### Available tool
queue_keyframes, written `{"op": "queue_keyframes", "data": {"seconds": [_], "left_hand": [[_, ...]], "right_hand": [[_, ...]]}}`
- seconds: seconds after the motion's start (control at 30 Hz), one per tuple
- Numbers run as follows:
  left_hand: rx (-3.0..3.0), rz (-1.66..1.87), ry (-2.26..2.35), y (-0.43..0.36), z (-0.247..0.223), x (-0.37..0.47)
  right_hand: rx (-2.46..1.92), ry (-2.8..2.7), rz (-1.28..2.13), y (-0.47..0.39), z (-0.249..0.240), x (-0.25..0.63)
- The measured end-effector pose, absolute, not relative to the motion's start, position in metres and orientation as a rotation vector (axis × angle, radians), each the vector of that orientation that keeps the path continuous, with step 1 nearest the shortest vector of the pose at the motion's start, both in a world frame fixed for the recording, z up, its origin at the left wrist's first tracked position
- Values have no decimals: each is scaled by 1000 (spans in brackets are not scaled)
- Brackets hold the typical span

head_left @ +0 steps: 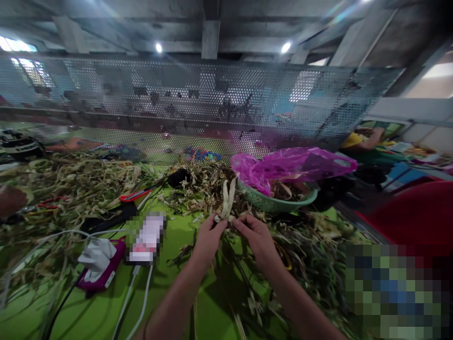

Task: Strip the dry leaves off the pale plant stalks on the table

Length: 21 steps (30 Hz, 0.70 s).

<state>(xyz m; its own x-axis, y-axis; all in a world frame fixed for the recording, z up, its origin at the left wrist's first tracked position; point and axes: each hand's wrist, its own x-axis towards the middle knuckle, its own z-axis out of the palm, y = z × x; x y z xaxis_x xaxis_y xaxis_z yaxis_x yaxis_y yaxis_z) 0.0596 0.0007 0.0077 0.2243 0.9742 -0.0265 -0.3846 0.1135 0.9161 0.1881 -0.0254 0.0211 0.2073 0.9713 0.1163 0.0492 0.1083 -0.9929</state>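
Note:
A pale, split dried pod or leaf [229,198] stands up between my two hands, over the green table [177,278]. My left hand [211,235] pinches its lower left side between thumb and fingers. From the right, my right hand [255,234] pinches the lower end near the left fingertips. Dried plant pieces [208,177] lie heaped just behind my hands. Beyond my right hand sits a green basket [279,205] with a pink plastic bag [300,163] over it.
Left of my hands are a phone [146,238] with cables, a magenta tissue box [102,269] and a red cutter [136,194]. Another person's hand [12,200] is at far left. More stems [318,264] lie right; a perforated metal screen [177,104] stands behind.

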Motion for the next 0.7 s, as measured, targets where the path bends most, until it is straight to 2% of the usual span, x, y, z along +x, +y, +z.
{"op": "queue_keyframes", "data": {"seconds": [0.17,0.4,0.53,0.7], "left_hand": [[825,1185,768,-1,14,58],[736,1133,764,-2,19,55],[786,1116,782,-1,18,52],[903,1130,857,3,13,53]], "right_hand": [[-1173,-874,1301,-24,17,186],[-951,-592,1437,-23,8,176],[-962,-531,1392,-24,7,174],[-1001,-624,1132,-22,17,185]]}}
